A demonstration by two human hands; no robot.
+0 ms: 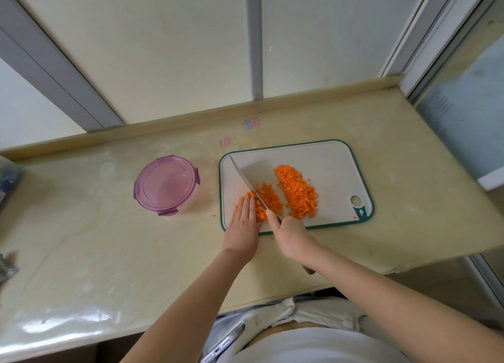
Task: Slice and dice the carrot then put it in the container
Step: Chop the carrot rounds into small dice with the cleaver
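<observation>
1. Left hand (242, 221) lies flat, fingers straight, pressing down a bit of carrot (260, 212) at the near-left of the board (321, 158). I'd guess that's to stop it sliding.
2. Right hand (291, 234) has its grip clenched round the knife (245, 180) handle, forefinger laid along the spine, probably for steering.
3. Knife runs diagonally, tip pointing far-left, handle back toward the person. The blade sits right beside the left fingertips, across the carrot.
4. The carrot's nearly all on the board, a few crumbs on the worktop (109, 253). The big heap (297, 193) mid-board stretches far-to-near, drifting right. The small heap (270, 197) hugs the blade's right side. Can't tell which way the pinned bit runs, the hand hides it.
5. Container (166, 185) sits on the worktop just left of the board, purple lid on, so likely nothing's in yet.
</observation>
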